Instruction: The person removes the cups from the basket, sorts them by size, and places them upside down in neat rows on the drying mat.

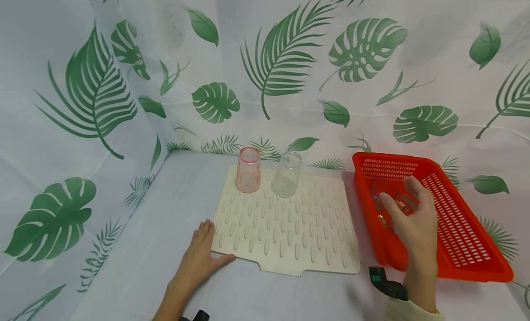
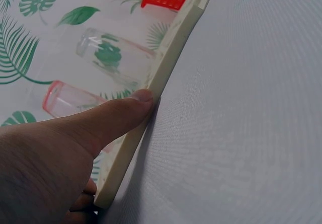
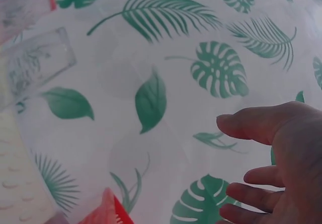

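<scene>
Two glasses stand rim-up in the head view on a cream ridged draining mat (image 1: 285, 238): a pink glass (image 1: 248, 171) at the back left and a clear glass (image 1: 287, 176) beside it. My left hand (image 1: 200, 256) rests at the mat's front left corner; in the left wrist view its thumb (image 2: 121, 113) touches the mat's edge. Over the red plastic basket (image 1: 468, 229) hovers my right hand (image 1: 414, 215), thumb and fingers parted with nothing between them. Inside the basket, partly hidden by that hand, lie several transparent, coloured items (image 1: 385, 206).
White cloth with green leaf prints (image 1: 285, 59) hangs behind and to the left. A pale tabletop (image 1: 165, 192) lies under everything. The basket's raised wall stands just right of the mat. A black wrist device (image 1: 387, 284) sits on the right wrist.
</scene>
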{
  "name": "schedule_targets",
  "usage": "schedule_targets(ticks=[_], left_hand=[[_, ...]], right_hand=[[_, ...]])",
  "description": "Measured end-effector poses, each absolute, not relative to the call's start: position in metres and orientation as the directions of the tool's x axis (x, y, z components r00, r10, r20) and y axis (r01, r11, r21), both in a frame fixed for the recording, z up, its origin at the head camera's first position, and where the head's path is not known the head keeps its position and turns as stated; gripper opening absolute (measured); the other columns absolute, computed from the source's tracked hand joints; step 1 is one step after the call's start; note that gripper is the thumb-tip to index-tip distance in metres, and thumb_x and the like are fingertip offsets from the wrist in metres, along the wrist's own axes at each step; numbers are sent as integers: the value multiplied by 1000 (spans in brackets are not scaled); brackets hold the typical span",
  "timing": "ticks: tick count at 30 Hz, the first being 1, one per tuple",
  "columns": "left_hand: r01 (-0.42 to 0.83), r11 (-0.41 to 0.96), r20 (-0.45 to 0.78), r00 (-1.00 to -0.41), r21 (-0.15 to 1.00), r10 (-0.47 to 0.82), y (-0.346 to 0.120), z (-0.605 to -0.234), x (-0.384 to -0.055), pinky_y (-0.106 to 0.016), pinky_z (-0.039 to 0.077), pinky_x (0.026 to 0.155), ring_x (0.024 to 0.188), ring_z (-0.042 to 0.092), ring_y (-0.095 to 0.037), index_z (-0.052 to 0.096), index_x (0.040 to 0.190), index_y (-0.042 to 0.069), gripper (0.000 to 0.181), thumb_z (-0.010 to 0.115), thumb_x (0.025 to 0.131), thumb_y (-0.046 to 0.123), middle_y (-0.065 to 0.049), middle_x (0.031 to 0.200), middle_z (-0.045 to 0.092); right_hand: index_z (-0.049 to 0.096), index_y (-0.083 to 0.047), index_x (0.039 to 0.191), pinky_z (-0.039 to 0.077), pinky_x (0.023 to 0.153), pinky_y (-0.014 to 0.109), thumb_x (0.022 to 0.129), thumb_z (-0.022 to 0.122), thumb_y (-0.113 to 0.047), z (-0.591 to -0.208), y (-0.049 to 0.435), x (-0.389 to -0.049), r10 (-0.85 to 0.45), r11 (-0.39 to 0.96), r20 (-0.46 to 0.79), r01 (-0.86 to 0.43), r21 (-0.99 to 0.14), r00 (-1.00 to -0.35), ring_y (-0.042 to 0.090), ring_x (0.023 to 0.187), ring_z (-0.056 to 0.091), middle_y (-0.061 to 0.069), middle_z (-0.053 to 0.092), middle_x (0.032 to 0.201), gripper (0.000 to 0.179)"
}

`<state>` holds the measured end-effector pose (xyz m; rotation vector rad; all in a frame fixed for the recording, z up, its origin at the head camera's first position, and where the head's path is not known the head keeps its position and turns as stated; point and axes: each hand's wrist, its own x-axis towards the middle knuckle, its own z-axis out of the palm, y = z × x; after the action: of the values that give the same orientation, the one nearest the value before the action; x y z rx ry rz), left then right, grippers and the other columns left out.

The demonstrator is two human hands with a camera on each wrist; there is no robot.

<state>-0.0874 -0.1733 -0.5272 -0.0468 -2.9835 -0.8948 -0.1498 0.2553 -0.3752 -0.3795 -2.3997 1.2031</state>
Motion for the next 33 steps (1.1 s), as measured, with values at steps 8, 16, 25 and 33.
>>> schedule_targets(ticks=[8,16,25,33], left_hand=[[50,834,46,-999,549,29,-173,-527,-87,-48,15,119,145,16,-34,25,146,-4,112,71,69,63,-21,154,21],[54,836,48,-998,547,33,-174,-526,-86,-51,17,118,145,17,-35,26,145,-5,111,72,69,61,-23,153,23],[60,838,57,-998,542,35,-173,-527,-85,-50,18,118,144,19,-36,28,145,-5,109,73,69,58,-24,153,24],[68,840,65,-997,538,39,-174,-526,-84,-50,19,118,144,19,-36,28,144,-6,108,73,70,59,-24,152,25]], right_hand=[[26,-43,144,37,109,50,81,71,-37,-374,285,-143,546,507,123,209,-836,-829,18,138,36,-17,31,151,77],[22,-42,145,35,110,49,83,69,-34,-380,305,-141,595,485,67,291,-825,-801,20,140,32,-14,26,153,78],[12,-38,149,36,106,59,83,69,-33,-390,325,-144,596,534,25,373,-759,-802,29,139,27,-3,19,158,87],[5,-23,152,39,96,67,86,65,-33,-403,341,-145,509,604,2,356,-713,-861,44,132,27,16,15,157,90]])
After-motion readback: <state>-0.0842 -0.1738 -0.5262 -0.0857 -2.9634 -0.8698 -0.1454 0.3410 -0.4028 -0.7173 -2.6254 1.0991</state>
